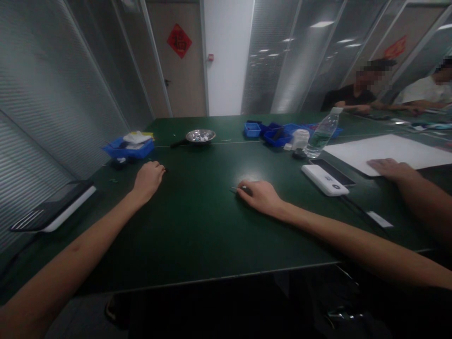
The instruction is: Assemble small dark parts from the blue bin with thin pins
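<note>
Head view: my right hand [259,195] lies on the dark green table [197,235], fingertips pressed together over a slim dark metal-tipped tool [236,189] whose point pokes out leftward. My left hand [148,178] rests loosely curled, seemingly empty, near the blue plastic bin [129,149]. I judge I'm just gripping the tool; lifting it would need a firmer pinch.

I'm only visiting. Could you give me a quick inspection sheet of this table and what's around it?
Surface: dark green table, seam across it.
Job's things: thin metal tool under the right hand.
Clutter: blue bins, metal bowl, water bottle, power bank.
Hands: left hand curled on the table, nothing seen in it; right hand closed on the tool.
Cables: dark cable by the power bank.
Surroundings: glass partitions; another person's hand on a white sheet.
</note>
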### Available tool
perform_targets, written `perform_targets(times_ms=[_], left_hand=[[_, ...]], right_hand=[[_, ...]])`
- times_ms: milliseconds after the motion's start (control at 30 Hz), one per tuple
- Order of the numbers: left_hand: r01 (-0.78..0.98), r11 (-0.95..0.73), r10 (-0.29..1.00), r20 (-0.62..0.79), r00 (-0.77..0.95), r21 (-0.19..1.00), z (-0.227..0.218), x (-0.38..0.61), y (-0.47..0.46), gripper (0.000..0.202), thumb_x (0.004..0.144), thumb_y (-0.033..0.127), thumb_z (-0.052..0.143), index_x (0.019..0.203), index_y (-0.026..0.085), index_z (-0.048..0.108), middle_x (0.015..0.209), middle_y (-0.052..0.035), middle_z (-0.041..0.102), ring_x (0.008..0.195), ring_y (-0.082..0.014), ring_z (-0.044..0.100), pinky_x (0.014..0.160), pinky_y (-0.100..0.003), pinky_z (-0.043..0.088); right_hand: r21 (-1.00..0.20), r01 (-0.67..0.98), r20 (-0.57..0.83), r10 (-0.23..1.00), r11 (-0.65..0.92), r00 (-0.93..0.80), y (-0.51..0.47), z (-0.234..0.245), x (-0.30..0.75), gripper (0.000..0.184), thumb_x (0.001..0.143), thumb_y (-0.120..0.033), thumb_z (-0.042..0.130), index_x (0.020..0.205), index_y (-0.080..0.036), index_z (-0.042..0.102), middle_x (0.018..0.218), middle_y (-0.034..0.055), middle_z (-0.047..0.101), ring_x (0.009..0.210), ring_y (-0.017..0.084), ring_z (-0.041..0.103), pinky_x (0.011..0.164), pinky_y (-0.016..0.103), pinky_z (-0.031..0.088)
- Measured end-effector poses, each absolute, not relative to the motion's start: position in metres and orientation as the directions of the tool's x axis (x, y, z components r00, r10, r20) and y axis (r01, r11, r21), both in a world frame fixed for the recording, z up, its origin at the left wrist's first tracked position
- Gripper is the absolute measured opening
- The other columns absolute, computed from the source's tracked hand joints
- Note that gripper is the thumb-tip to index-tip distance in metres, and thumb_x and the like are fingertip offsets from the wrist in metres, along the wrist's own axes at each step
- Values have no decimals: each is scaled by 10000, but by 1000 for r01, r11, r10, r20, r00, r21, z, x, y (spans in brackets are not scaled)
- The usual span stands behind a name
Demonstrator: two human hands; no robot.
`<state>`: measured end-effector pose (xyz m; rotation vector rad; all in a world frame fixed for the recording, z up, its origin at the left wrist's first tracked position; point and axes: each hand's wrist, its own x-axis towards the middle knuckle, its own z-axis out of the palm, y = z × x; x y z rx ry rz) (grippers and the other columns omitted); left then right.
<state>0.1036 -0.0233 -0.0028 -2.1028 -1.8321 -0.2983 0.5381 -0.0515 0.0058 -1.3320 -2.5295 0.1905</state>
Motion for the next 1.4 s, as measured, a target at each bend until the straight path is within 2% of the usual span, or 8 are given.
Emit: perform_targets(times_ms=[167, 400, 733, 833, 1000, 1067, 1200, 1400], left_hand=[[990, -140, 908, 396, 141, -32, -2, 102, -22, 286, 982, 262, 511, 1048, 141, 761, 1058, -186, 689, 999, -351, 636, 879, -456, 490], [984, -165, 925, 337, 176, -61, 2, 99, -16, 238, 972, 229, 523, 1007, 140, 740, 1017, -167, 686, 961, -321, 640, 853, -428, 490], [986, -160, 913, 388, 129, 49, -1, 92, -17, 230, 964, 325, 565, 982, 189, 749, 1106, -154, 681, 1047, -316, 614, 861, -413, 496], [978, -159, 914, 395, 93, 137, -1, 90, -16, 213, 942, 337, 598, 975, 191, 749, 1099, -150, 694, 1015, -318, 645, 835, -418, 511], [913, -140, 947, 322, 10, 384, -2, 95, -18, 184, 920, 331, 648, 1010, 212, 756, 1060, -102, 749, 947, -276, 697, 848, -405, 536], [873, -212, 950, 301, 79, 440, 0, 108, -22, 194, 925, 360, 662, 1020, 224, 763, 1090, -87, 753, 959, -262, 699, 858, -399, 541], [732, -410, 912, 236, 335, 544, 7, 159, -38, 206, 937, 396, 669, 1018, 233, 764, 1100, -68, 751, 951, -237, 697, 827, -375, 544], [469, -563, 757, 196, 623, 680, 9, 234, -76, 155, 943, 364, 691, 959, 217, 734, 1069, -79, 733, 928, -206, 682, 775, -328, 518]], right_hand=[[-260, 775, 179, 818, 576, -547, -51, 6, 539, 324, 1056, -458, 494, 1165, -229, 695, 892, 58, 740, 744, 180, 642, 660, 271, 396], [-238, 780, 193, 815, 579, -546, -50, 3, 540, 331, 1056, -466, 483, 1168, -240, 698, 871, 53, 735, 721, 180, 630, 636, 272, 368], [-236, 782, 189, 817, 576, -545, -50, 3, 540, 328, 1050, -469, 487, 1161, -244, 698, 863, 47, 738, 718, 180, 638, 643, 271, 386], [-239, 779, 191, 814, 580, -548, -51, 3, 539, 325, 1050, -461, 487, 1162, -241, 699, 863, 49, 738, 728, 184, 645, 656, 273, 399], [-264, 748, 197, 793, 609, -577, -50, 4, 540, 325, 1050, -455, 494, 1171, -234, 700, 913, 56, 750, 765, 189, 661, 701, 281, 425], [-273, 715, 207, 765, 644, -610, -51, 4, 540, 327, 1053, -456, 492, 1182, -232, 692, 923, 55, 751, 768, 190, 661, 709, 283, 429], [-276, 632, 209, 687, 724, -696, -56, 9, 540, 355, 1059, -464, 478, 1221, -212, 669, 945, 57, 747, 767, 183, 656, 706, 284, 432], [-248, 478, 257, 533, 843, -806, -63, 10, 539, 348, 1071, -437, 461, 1233, -199, 657, 1007, 60, 739, 745, 150, 643, 680, 264, 423]])
